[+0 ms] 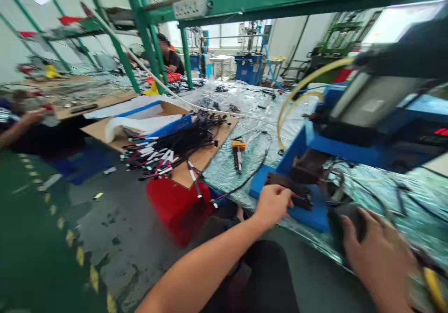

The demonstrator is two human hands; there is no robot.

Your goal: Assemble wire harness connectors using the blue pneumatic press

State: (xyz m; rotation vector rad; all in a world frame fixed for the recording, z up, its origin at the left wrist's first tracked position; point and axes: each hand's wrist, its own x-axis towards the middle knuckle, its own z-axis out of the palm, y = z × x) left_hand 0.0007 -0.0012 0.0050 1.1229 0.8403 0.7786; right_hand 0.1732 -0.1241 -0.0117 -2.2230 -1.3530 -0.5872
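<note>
My left hand (275,205) is closed in a pinch at the dark slotted fixture block (290,190) on the machine's blue base (264,180). A thin reddish wire (298,195) shows at its fingertips, lying along the block. My right hand (380,250), smeared by motion, curls round a dark rounded object (350,222) at the bench's front edge; its kind is unclear. Above both hands stands the blue bench machine (350,145), with a yellowish hose (297,88). Loose black cables (371,191) lie behind my right hand.
Left of the machine, a utility knife (238,156) lies on the plastic-covered bench (224,163). Bundled cables with white ends (175,147) overhang cardboard (189,173), above a red bin (178,205). Green shelf posts (140,32) rise behind. A co-worker (171,58) sits beyond; another's hand (33,117) shows at left.
</note>
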